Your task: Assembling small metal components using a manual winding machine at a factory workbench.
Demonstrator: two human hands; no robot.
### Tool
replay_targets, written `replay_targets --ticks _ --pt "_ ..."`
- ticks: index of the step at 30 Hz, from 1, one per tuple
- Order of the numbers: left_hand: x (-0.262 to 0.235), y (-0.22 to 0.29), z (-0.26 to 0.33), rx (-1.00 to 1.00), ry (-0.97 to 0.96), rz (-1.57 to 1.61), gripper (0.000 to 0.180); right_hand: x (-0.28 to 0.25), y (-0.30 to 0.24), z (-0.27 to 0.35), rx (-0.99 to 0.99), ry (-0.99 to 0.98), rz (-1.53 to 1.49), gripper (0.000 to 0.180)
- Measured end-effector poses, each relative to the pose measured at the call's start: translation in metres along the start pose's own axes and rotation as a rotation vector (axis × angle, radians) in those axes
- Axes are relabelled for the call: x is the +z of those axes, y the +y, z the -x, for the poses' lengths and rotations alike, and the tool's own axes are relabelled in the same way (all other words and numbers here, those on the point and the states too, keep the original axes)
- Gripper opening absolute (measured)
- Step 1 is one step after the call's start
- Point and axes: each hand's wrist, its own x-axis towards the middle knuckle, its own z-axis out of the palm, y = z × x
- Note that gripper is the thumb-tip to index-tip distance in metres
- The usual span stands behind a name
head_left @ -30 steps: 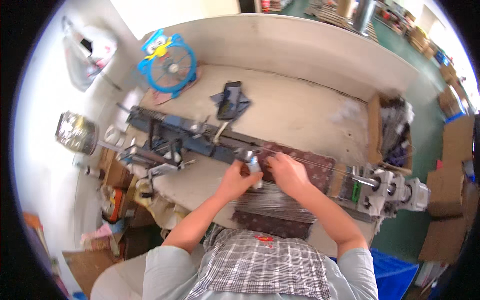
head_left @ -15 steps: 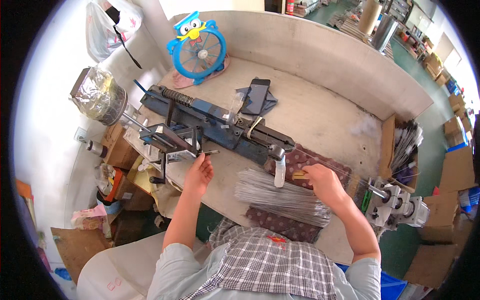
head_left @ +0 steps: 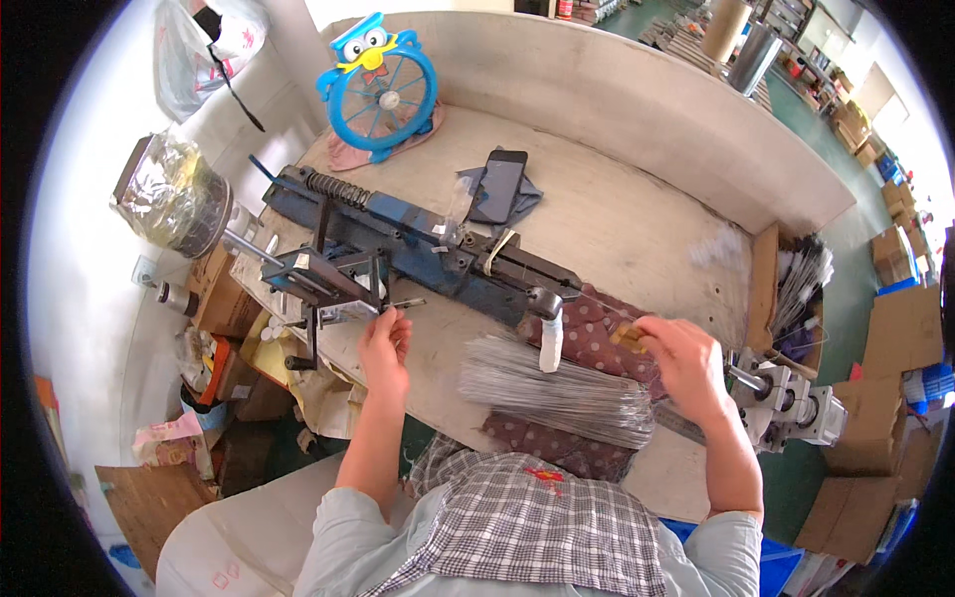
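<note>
My right hand (head_left: 688, 366) pinches a small brass-yellow piece (head_left: 629, 336), its kind too small to make out, above the dotted maroon cloth (head_left: 597, 323). A bundle of thin silvery wires (head_left: 557, 393) lies on the cloth, left of that hand. My left hand (head_left: 384, 348) has its fingertips pressed together at a short metal rod (head_left: 406, 302) on the side of the bench machine; whatever they grip is hidden. The long dark-blue machine (head_left: 418, 244) carries a spring (head_left: 340, 188) and a handle wrapped in white (head_left: 551, 343).
A blue cartoon-bird fan (head_left: 382, 95) and a phone (head_left: 499, 186) on dark cloth are at the back of the bench. A foil-wrapped lamp (head_left: 179, 194) stands left. Motor-like metal fittings (head_left: 796, 403) sit at the right edge, below a carton of wires (head_left: 791, 294).
My right hand has moved to the right with the yellow piece, away from the machine's end. The left hand stays at the short rod. The whole view has shifted slightly.
</note>
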Motion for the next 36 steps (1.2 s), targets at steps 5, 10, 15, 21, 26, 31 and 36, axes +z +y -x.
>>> replay_targets --ticks 5,10,15,21,26,31,36 --pt "0.066 -0.013 0.076 0.066 -0.485 -0.120 0.013 -0.012 0.031 0.000 0.128 0.151 0.013 0.017" --pt "0.154 -0.054 0.125 -0.030 -0.790 -0.110 0.014 -0.005 0.047 0.004 0.331 -0.001 -0.365 0.021" --pt "0.181 -0.076 0.127 -0.024 -0.869 -0.180 0.014 -0.006 0.062 0.017 0.414 -0.025 -0.517 0.021" --pt "0.190 -0.082 0.137 0.085 -0.966 -0.256 0.014 -0.005 0.070 0.019 0.370 -0.039 -0.718 0.023" --pt "0.184 -0.071 0.132 -0.094 -0.815 -0.186 0.013 -0.013 0.062 0.020 0.311 -0.060 -0.556 0.021" --pt "0.168 -0.053 0.125 -0.135 -0.549 -0.041 0.015 0.002 0.038 -0.004 -0.013 0.159 -0.028 0.014" --pt "0.171 -0.047 0.121 -0.221 -0.603 0.017 0.018 0.042 0.032 -0.038 -0.029 0.100 0.052 0.013"
